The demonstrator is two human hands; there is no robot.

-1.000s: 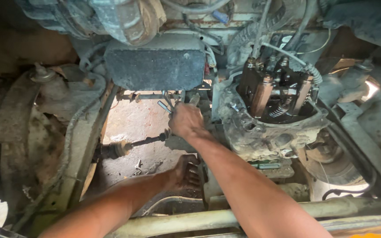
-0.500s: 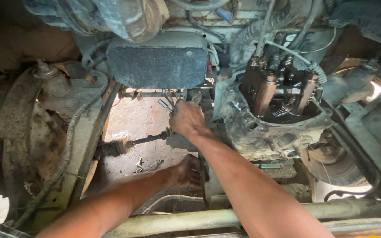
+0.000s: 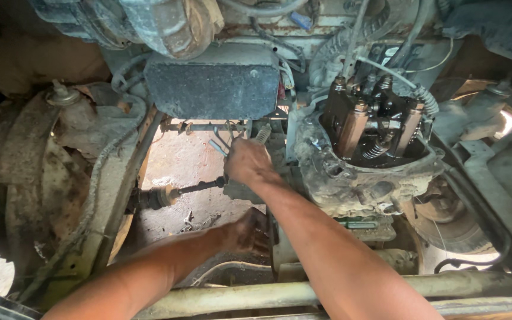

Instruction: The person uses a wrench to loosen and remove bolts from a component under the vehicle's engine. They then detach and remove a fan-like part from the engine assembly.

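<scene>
From the head view, your right hand point(image 3: 249, 161) is up in the middle of the engine bay, fingers curled shut around a small grey part point(image 3: 241, 191) that sits just below the dark rectangular box point(image 3: 211, 90). A ribbed spring-like piece point(image 3: 262, 133) and a light blue tube point(image 3: 218, 147) stick out just above your knuckles. Your left hand point(image 3: 249, 232) reaches in lower down, pressed against the dark underside of the same assembly; its fingers are hidden in shadow, so you cannot tell how far they are closed or whether they hold anything.

As to progress, the engine housing point(image 3: 362, 178) to the right of your hand already stands open, with its springs and copper-coloured cylinders point(image 3: 352, 127) exposed, so some stripping down looks done. The part in your right hand looks to be still seated in place, and the thin rod point(image 3: 200, 188) running left to the dirty joint point(image 3: 152, 197) still reaches up to it, so the work on it seems unfinished.

Around you, hoses and cables point(image 3: 99, 178) trail down the left side past the rusted wheel arch point(image 3: 25, 178). A pale bar point(image 3: 256, 291) crosses the foreground under both forearms, and the box overhead crowds your right hand, leaving little room to turn it.
</scene>
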